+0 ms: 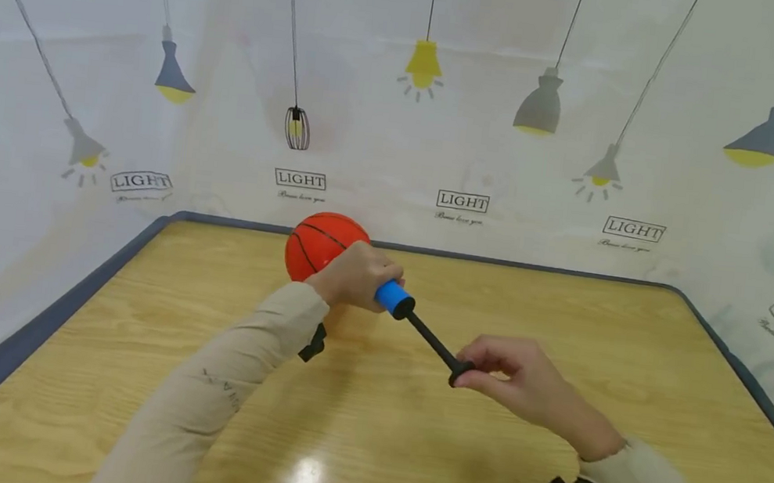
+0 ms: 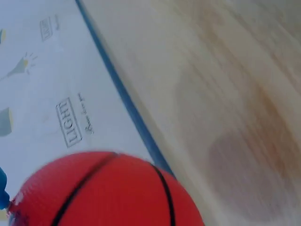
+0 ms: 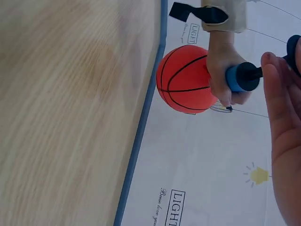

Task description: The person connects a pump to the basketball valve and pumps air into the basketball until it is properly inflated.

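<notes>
Wooden table [image 1: 564, 307] below: our left hand [image 1: 358, 274] grips the pump [image 1: 391, 298], our right hand [image 1: 517, 377] pinches its handle [image 1: 460, 373]; best stroked straight.

A red ball [image 1: 319, 242] and a blue-and-black hand pump [image 1: 405, 309] in the middle of the head view.
The ball, rounded and crossed by black seam lines, showed left of centre, its lower right side hidden. The pump slanted down toward the lower right: its blue barrel [image 1: 390, 295] ended in a black cap, and the thin black rod [image 1: 432, 340] was drawn out to a black handle [image 1: 460, 372].
</notes>
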The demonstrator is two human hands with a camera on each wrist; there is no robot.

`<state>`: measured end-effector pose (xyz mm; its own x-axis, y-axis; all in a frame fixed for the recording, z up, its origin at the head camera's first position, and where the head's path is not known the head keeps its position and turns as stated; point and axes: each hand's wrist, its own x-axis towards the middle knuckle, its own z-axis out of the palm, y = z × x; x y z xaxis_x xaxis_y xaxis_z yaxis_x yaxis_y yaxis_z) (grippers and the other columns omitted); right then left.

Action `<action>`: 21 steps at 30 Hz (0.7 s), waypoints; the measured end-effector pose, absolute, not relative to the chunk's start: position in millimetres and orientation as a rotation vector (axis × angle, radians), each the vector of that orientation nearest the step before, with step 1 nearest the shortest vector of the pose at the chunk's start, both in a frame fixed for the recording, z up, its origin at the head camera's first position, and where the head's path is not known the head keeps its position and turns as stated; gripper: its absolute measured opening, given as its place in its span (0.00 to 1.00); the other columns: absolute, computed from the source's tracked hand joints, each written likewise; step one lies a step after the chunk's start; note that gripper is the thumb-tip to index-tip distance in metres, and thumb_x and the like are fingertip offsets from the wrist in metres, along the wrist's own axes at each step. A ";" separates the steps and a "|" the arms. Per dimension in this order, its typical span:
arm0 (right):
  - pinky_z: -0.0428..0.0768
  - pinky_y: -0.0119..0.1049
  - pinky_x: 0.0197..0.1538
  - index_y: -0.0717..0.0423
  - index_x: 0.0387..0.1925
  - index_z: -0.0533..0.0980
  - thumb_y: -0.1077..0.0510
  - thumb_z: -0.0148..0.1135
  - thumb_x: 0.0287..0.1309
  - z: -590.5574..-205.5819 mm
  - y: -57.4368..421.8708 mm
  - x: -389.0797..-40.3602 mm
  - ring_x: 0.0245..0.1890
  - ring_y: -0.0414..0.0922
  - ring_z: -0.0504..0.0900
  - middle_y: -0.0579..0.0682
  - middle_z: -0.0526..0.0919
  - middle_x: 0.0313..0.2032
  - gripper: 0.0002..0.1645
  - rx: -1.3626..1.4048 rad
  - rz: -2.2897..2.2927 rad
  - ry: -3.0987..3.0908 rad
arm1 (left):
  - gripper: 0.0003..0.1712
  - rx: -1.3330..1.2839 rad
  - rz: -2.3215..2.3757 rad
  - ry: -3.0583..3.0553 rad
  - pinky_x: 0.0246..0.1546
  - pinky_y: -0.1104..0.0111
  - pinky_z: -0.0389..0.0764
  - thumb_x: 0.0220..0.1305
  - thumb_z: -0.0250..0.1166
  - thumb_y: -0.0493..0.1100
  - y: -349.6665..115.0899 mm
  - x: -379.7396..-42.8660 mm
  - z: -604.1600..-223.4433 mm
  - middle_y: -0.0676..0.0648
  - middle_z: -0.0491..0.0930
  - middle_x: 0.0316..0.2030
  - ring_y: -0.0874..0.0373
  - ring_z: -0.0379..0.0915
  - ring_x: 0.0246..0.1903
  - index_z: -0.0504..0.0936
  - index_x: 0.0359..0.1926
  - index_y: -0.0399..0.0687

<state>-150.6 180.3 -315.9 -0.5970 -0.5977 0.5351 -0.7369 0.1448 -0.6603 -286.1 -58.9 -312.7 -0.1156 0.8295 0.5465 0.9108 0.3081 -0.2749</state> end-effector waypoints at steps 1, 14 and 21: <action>0.78 0.30 0.27 0.56 0.32 0.76 0.67 0.60 0.48 -318.4 177.4 -156.2 0.25 0.39 0.80 0.47 0.81 0.26 0.07 1.365 1.381 -2.252 | 0.10 -1.549 -0.163 -1.971 0.20 0.73 0.74 0.37 0.67 0.42 -57.3 -284.8 -313.7 0.53 0.76 0.16 0.63 0.73 0.16 0.74 0.22 0.46; 0.78 0.31 0.27 0.57 0.30 0.76 0.69 0.61 0.46 -328.9 170.6 -165.6 0.24 0.38 0.79 0.47 0.80 0.25 0.07 1.156 1.375 -2.361 | 0.12 -1.563 -0.012 -2.084 0.23 0.73 0.74 0.42 0.67 0.46 -49.1 -282.2 -318.9 0.53 0.78 0.19 0.63 0.74 0.18 0.74 0.26 0.47; 0.77 0.32 0.23 0.57 0.33 0.75 0.71 0.59 0.48 -321.1 185.5 -153.8 0.23 0.38 0.79 0.49 0.80 0.26 0.10 1.371 1.504 -2.242 | 0.12 -1.517 -0.093 -2.057 0.21 0.73 0.74 0.38 0.68 0.44 -63.2 -287.0 -319.9 0.52 0.77 0.18 0.62 0.73 0.17 0.74 0.24 0.45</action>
<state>-153.8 185.5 -321.1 -0.5850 -0.6118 0.5324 -0.7247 0.0996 -0.6818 -287.0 -63.2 -319.9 -0.1892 0.8549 0.4831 0.8950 0.3526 -0.2734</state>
